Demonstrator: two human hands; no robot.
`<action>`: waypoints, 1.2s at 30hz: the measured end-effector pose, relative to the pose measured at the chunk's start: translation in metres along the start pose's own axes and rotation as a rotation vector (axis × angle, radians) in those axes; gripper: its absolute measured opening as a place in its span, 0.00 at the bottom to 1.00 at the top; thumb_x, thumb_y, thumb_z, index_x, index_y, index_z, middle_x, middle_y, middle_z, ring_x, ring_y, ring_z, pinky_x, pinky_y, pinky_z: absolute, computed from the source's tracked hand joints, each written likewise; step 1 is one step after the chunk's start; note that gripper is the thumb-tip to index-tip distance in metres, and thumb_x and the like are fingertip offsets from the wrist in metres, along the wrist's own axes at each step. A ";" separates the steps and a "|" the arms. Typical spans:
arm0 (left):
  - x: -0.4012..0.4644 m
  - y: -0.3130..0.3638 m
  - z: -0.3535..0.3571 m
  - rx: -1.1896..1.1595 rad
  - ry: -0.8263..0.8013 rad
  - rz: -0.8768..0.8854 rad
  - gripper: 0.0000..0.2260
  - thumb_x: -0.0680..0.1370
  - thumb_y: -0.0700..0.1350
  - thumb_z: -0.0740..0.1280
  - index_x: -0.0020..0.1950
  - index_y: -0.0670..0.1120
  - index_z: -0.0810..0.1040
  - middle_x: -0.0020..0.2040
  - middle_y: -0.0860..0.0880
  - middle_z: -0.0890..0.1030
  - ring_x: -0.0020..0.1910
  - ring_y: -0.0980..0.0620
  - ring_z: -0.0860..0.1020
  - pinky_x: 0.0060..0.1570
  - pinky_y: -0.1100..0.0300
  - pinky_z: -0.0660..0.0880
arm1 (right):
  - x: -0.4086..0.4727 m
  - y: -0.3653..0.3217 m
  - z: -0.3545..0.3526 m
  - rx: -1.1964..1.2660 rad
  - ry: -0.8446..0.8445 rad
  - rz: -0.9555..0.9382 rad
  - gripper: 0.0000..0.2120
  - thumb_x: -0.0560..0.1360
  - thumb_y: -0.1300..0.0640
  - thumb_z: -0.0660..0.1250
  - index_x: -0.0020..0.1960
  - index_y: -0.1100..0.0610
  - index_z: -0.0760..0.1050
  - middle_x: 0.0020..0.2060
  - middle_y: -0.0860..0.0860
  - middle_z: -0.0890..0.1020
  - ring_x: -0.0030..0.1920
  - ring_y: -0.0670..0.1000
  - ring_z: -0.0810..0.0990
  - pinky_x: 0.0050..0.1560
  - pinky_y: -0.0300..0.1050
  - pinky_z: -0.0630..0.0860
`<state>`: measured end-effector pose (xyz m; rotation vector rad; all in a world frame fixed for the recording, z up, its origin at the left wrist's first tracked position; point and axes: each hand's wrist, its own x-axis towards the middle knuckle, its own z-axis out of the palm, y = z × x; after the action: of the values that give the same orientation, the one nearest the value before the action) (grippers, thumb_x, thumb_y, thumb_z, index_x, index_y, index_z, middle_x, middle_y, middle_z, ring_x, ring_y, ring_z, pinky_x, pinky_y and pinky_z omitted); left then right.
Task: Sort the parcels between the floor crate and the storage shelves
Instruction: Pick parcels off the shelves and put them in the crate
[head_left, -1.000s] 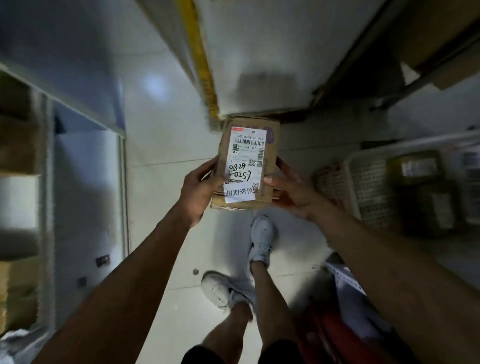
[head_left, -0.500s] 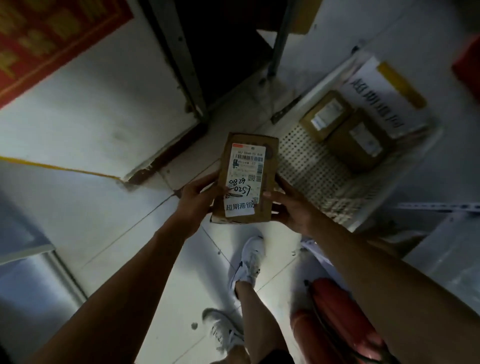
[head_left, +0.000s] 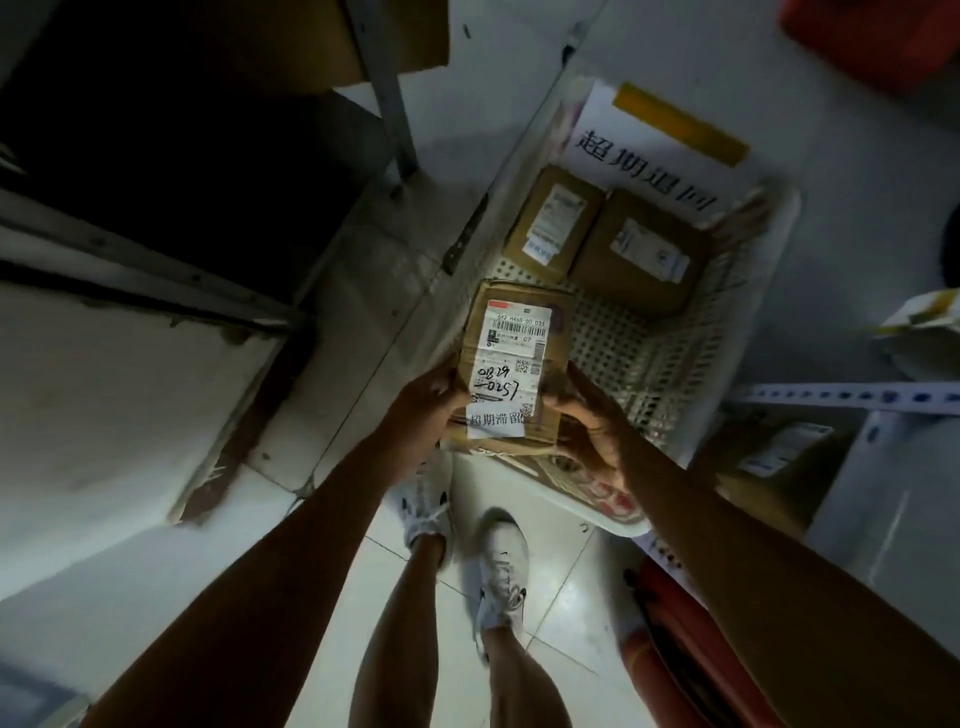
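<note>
Cardboard parcel (head_left: 511, 364) gripped by its near end between left hand (head_left: 423, 402) and right hand (head_left: 587, 421), held over crate (head_left: 748, 291). Best lowered flat onto bare mesh, just beside two parcels (head_left: 602, 239) inside.

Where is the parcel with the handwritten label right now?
In the head view, the parcel sits centre frame, held between the left hand and right hand, over the near end of the white floor crate.

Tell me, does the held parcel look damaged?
Slightly. The parcel, gripped by the left hand and right hand, has a creased, worn near edge, and its label's lower end hangs loose.
</note>
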<state>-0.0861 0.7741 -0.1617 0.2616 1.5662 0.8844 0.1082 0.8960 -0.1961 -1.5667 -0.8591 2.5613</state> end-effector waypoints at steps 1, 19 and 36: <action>0.014 0.004 0.003 0.039 -0.001 -0.016 0.12 0.82 0.48 0.66 0.57 0.66 0.80 0.53 0.60 0.86 0.45 0.64 0.84 0.35 0.70 0.77 | 0.009 -0.004 -0.006 0.015 0.026 0.002 0.41 0.69 0.63 0.69 0.80 0.48 0.62 0.65 0.63 0.79 0.63 0.66 0.79 0.64 0.72 0.73; 0.263 -0.103 0.079 -0.650 0.450 -0.336 0.13 0.84 0.54 0.62 0.50 0.48 0.82 0.47 0.48 0.84 0.40 0.54 0.81 0.47 0.58 0.78 | 0.282 0.029 -0.099 0.006 0.192 -0.021 0.39 0.71 0.56 0.78 0.77 0.38 0.65 0.64 0.55 0.82 0.60 0.59 0.83 0.50 0.56 0.81; 0.283 -0.116 0.067 -0.714 0.514 -0.305 0.12 0.85 0.43 0.62 0.66 0.42 0.78 0.58 0.41 0.83 0.45 0.53 0.80 0.39 0.64 0.81 | 0.285 0.023 -0.075 -0.147 0.306 0.046 0.27 0.83 0.60 0.63 0.80 0.47 0.61 0.55 0.49 0.83 0.55 0.54 0.82 0.57 0.56 0.80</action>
<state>-0.0492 0.8979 -0.4463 -0.7456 1.5741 1.2572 0.0347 0.9928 -0.4661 -1.9732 -1.0024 2.2426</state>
